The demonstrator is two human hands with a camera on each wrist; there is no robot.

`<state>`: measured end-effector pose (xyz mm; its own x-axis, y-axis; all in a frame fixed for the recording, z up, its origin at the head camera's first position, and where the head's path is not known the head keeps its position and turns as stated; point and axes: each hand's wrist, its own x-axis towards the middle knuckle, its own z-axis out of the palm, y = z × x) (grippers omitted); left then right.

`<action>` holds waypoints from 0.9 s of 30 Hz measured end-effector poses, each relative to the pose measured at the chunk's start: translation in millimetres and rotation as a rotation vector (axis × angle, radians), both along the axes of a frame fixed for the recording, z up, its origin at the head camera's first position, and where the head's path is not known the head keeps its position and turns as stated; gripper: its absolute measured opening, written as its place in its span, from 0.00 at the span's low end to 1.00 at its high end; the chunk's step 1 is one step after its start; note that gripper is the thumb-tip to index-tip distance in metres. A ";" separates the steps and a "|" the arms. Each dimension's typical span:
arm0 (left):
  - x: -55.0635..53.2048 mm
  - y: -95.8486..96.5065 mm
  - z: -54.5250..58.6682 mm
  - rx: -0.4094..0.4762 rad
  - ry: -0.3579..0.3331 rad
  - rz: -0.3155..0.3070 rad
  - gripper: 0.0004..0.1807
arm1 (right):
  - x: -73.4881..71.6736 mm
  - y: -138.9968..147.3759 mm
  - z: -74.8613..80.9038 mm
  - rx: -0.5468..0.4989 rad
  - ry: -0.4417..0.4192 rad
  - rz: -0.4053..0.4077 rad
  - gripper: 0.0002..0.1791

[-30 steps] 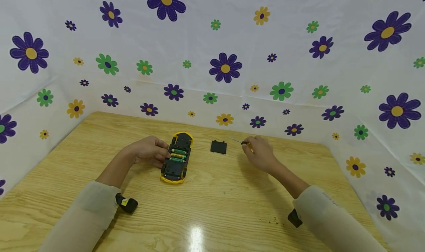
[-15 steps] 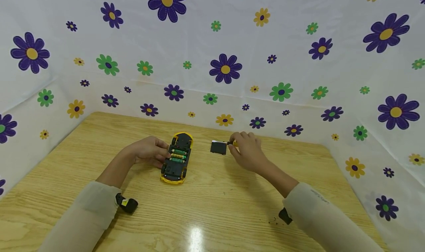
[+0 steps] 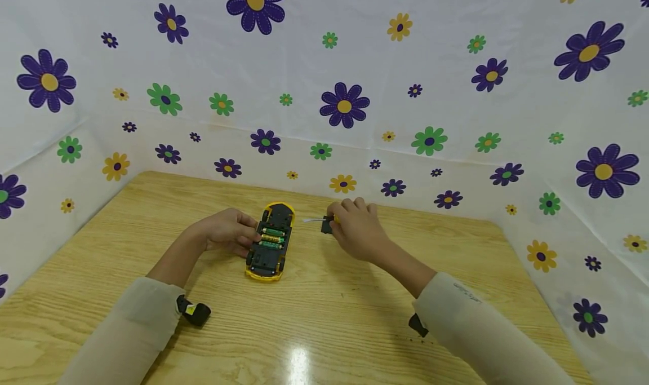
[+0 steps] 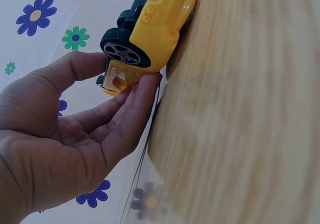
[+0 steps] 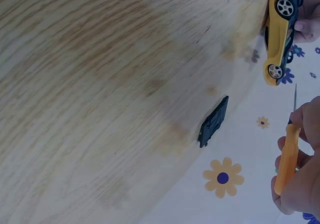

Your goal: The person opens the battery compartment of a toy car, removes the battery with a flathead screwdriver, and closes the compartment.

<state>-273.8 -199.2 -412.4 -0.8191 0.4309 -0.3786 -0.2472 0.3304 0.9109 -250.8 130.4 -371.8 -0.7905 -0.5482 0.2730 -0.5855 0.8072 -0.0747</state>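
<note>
A yellow toy car lies upside down on the table, its black underside up and several green-and-gold batteries in the uncovered compartment. My left hand grips the car's left side, thumb at the underside and fingers along the body, as the left wrist view shows by the wheel. In my right hand I hold a screwdriver with an orange-yellow handle; its thin metal shaft points left at the car, short of it. The black battery cover lies on the table, partly hidden behind my right hand in the head view.
The wooden table runs back to a white flower-patterned cloth on the far side and both sides. Small dark bits lie near the right sleeve. A black wrist camera sits on the left cuff.
My right hand has moved left with the screwdriver, passing over the battery cover, and the tip is now near the car. The left hand and the car have stayed put.
</note>
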 end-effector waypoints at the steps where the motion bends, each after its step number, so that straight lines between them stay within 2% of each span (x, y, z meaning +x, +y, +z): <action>1: -0.2 0.0 0.0 0.000 0.000 -0.002 0.31 | 0.2 -1.8 0.5 0.012 0.006 0.004 0.09; 8: 0.7 0.1 2.7 0.003 -0.006 -0.006 0.31 | 1.2 -14.0 2.7 0.102 0.047 0.052 0.12; 18: 0.3 -1.4 2.7 0.022 -0.003 -0.014 0.30 | 2.7 -26.8 4.9 0.136 0.123 0.119 0.10; 27: 0.6 -1.6 1.0 0.032 -0.004 -0.029 0.28 | 2.5 -35.7 6.8 0.186 0.115 0.124 0.09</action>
